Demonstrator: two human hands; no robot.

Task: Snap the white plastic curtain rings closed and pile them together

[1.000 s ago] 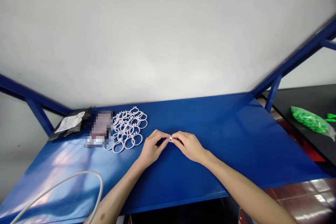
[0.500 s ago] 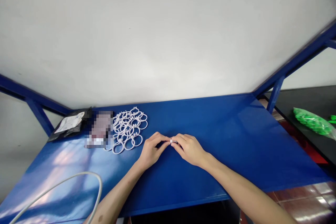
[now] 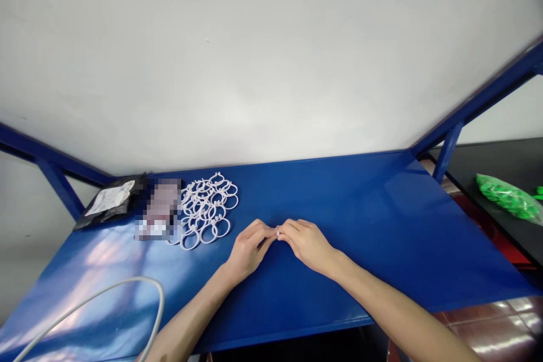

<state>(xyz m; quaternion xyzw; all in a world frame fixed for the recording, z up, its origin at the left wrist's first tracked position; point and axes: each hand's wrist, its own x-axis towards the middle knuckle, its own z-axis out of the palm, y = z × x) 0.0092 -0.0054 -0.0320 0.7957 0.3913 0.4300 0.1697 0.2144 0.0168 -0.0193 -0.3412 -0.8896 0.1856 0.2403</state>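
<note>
My left hand (image 3: 249, 250) and my right hand (image 3: 307, 243) meet fingertip to fingertip over the middle of the blue table (image 3: 382, 220). Both are closed in a pinch on one small white ring piece (image 3: 278, 231), of which only a little shows between the fingers. A pile of several white plastic rings (image 3: 207, 209) lies flat on the table to the left of my left hand, about a hand's width away.
A blurred flat packet (image 3: 159, 209) and a black pouch with a white label (image 3: 111, 199) lie left of the rings. A white cable (image 3: 106, 294) loops at the lower left. A green bag (image 3: 509, 197) rests on a black surface at the right. Blue frame bars rise at both sides.
Both hands have slid slightly toward me on the table while keeping their pinch on the small white piece. The ring pile has not moved.
</note>
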